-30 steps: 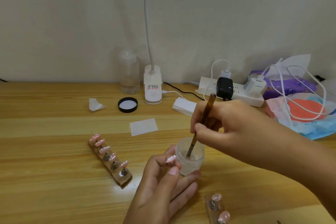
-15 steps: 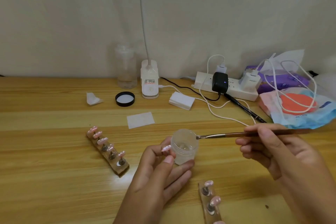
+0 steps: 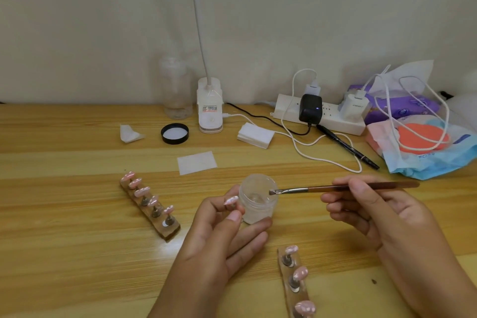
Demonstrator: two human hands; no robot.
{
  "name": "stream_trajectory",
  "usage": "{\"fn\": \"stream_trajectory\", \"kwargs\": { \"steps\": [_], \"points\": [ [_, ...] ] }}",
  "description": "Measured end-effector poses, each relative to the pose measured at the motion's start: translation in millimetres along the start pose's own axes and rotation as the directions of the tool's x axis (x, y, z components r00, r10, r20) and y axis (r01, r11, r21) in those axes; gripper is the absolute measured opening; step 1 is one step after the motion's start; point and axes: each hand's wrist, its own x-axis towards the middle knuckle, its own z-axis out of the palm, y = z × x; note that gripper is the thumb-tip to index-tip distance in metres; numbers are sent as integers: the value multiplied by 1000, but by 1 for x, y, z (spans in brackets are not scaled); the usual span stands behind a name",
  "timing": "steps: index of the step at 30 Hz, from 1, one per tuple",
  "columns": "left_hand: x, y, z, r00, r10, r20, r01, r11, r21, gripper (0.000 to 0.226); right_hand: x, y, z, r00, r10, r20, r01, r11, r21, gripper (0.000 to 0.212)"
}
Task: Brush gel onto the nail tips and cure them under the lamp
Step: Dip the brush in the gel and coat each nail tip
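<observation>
While left fingers (image 3: 249,227) cup the round frosted jar (image 3: 258,205), right fingers (image 3: 361,190) pinch the slim brush (image 3: 320,189).

Two hands, left hand (image 3: 219,237) and right hand (image 3: 387,217); one brush (image 3: 335,188), one gel jar (image 3: 258,204), two wooden holders, left holder (image 3: 171,231) and right holder (image 3: 300,294). Nine nail tips (image 3: 142,191) in view: five on left holder, three on right holder where the frame cuts it, one loose nail tip (image 3: 231,200). One each: lamp (image 3: 210,113), bottle (image 3: 176,90), black lid (image 3: 174,133), power strip (image 3: 333,116), pen (image 3: 346,146), stack of wipes (image 3: 255,135), flat wipe (image 3: 197,162), crumpled wipe (image 3: 129,134); three plugs (image 3: 310,108).
</observation>
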Motion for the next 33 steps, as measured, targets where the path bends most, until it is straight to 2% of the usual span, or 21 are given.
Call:
{"fn": "stream_trajectory", "kwargs": {
  "steps": [5,16,20,23,26,30,33],
  "points": [
    [0,1,1,1000,-1,-4,1,1000,1,16,0,1,-2,1000,-13,-12,13,1000,16,23],
    [1,2,3,1000,-4,-12,4,1000,-10,18,6,6,-10,999,-20,-43,23,998,65,23],
    [1,2,2,1000,-1,-10,1,1000,-9,17,5,6,-12,998,-64,-21,66,992,107,25],
    [0,2,3,1000,-3,-10,3,1000,-9,17,2,7,-11,995,-102,20,101,994,52,27],
    [0,2,4,1000,-9,-16,9,1000,-22,16,-1,6,-9,986,-153,69,156,987,-41,18],
    [0,2,3,1000,-6,-19,6,999,-32,16,-8,5,-6,953,-280,116,300,924,-238,31],
    [0,2,2,1000,-6,-13,5,999,-32,17,-12,3,-3,935,-338,112,356,894,-273,32]
  ]
}}
